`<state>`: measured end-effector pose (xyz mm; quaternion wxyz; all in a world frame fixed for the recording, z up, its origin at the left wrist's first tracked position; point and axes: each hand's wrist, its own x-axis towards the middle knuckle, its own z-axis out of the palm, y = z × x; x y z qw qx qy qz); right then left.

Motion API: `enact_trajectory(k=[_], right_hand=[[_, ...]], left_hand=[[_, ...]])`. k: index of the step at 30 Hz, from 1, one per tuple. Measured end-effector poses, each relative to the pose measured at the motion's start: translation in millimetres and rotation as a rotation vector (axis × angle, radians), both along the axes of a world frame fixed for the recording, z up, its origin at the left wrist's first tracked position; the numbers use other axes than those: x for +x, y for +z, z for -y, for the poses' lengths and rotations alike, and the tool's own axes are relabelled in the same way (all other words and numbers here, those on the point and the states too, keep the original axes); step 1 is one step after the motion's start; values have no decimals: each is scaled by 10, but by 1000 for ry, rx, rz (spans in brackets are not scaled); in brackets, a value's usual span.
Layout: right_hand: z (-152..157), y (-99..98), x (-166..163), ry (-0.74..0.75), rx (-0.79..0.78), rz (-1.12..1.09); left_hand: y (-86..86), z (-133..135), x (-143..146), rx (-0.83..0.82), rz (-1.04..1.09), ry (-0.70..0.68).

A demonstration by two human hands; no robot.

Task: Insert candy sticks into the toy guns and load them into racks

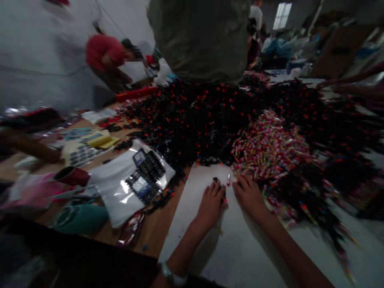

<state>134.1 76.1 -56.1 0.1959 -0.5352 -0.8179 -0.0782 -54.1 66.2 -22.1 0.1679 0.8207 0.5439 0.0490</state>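
My left hand rests on a white sheet, its fingers curled over a small black part. Beside it my right hand lies with fingers bent at the edge of a heap of small colourful wrapped pieces. A little red and white piece stands between the two hands. Behind them spreads a big pile of black parts with red tips. The picture is dark and blurred.
A clear plastic bag holding black parts lies on the wooden table at left, near a teal tape roll and sheets of stickers. A person in grey stands across the pile; another in red bends at left.
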Motion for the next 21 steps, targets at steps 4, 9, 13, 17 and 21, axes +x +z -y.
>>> enact_trajectory(k=[4, 9, 13, 17, 21], right_hand=[[320, 108, 32, 80, -62, -3], [815, 72, 367, -12, -53, 1], [868, -10, 568, -102, -39, -43], [593, 93, 377, -79, -5, -188], [272, 238, 121, -71, -87, -137]], left_hand=[[-55, 78, -49, 52, 26, -31], [-97, 167, -91, 101, 55, -32], [-97, 194, -66, 83, 58, -2], [-131, 208, -59, 92, 94, 4], [-157, 247, -101, 88, 147, 39]])
